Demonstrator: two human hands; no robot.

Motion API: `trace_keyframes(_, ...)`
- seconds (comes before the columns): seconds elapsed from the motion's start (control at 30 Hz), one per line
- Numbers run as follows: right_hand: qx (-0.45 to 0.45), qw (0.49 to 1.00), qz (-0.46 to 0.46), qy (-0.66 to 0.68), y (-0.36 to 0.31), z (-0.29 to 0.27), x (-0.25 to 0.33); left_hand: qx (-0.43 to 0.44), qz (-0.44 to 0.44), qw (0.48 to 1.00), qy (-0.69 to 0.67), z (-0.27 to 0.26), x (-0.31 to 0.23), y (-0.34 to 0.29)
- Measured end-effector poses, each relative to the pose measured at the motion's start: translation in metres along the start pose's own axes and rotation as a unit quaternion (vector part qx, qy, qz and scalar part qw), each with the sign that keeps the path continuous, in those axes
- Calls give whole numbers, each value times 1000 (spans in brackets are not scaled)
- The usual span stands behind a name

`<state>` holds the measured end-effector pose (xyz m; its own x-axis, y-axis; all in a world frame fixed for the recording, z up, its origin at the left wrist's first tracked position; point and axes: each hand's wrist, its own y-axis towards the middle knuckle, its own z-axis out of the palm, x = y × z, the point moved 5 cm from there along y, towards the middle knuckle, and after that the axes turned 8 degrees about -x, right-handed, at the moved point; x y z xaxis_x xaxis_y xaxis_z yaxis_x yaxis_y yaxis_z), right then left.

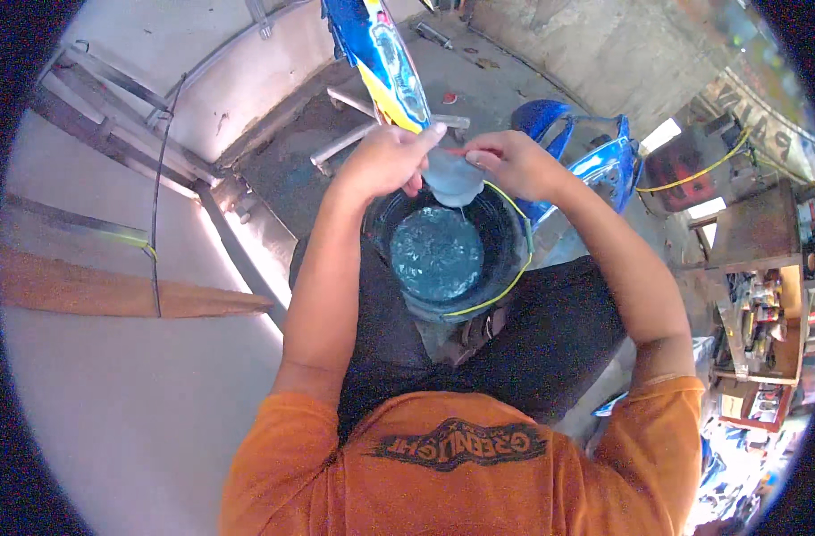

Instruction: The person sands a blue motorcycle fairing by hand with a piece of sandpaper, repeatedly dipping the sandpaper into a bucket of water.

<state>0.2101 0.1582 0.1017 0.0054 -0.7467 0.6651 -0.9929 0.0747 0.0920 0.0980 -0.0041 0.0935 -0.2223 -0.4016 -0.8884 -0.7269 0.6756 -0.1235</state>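
Note:
Both my hands are raised over a black bucket [506, 277] of water. My left hand [382, 163] is closed round the lower end of a glossy blue, yellow and white panel [391, 76], which rises away at the top. Its thumb lies along the panel and its fingers curl underneath. My right hand [519, 165] is closed, pinching the red edge of a pale, translucent, cup-like thing [454, 181]. This hangs between my hands above the bucket, with a thin drip below it. Its exact kind I cannot make out. The water [436, 255] is rippled and bubbly.
A yellow handle [492, 302] curves round the bucket's right side, between my knees. Behind it to the right stands another blue panel [595, 170]. A metal stand [349, 143] is beyond my left hand. Cluttered wooden shelves [756, 330] stand right; a pale wall [113, 402] runs along the left.

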Motion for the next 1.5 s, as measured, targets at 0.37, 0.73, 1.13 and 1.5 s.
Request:
trace_keyframes(0.37, 51, 971, 159, 172, 2, -12, -16, 65, -102, 983, -141, 33, 4, 9)
trace_keyframes(0.73, 5, 967, 47, 252, -4, -29, -1, -19, -3, 912, -410, 35, -3, 13)
trace_keyframes(1.13, -71, 973, 31, 216, -6, -57, -9, -35, 110, 882, -457, 22, -4, 18)
trace_keyframes(1.5, -68, 995, 27, 61, -8, -61, -7, -84, 120, 845, -514, 10, 0, 20)
